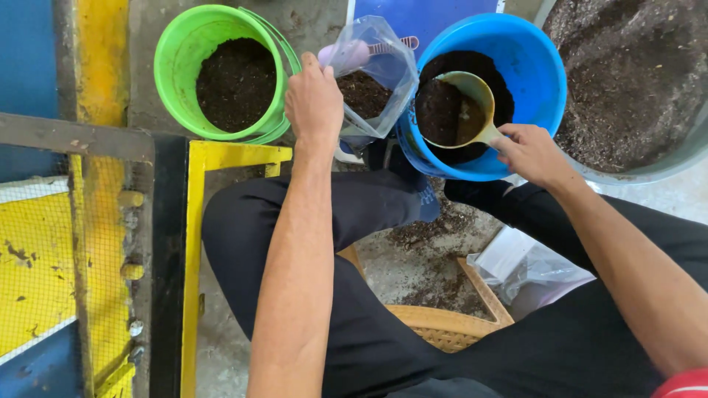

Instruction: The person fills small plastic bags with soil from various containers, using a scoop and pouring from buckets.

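The likeliest slip, I judge, is soil spilling past the narrow mouth of the clear plastic bag (pixel 371 77), at twelve o'clock between the knees, because the left hand (pixel 313 99) closes on only one edge of it while the right hand (pixel 529 151), fingers wrapped round the handle, tips a loaded scoop (pixel 456 110) over the blue bucket (pixel 527 70) at one o'clock. Counted largest to smallest: one grey tub (pixel 649 171) at two o'clock, two buckets, the other a green bucket (pixel 177 74) at eleven, one filling bag, one scoop.

a potting work area: soil-filled buckets (pixel 221 74), a grey tub (pixel 634 88), spilled soil on concrete floor (pixel 413 265).
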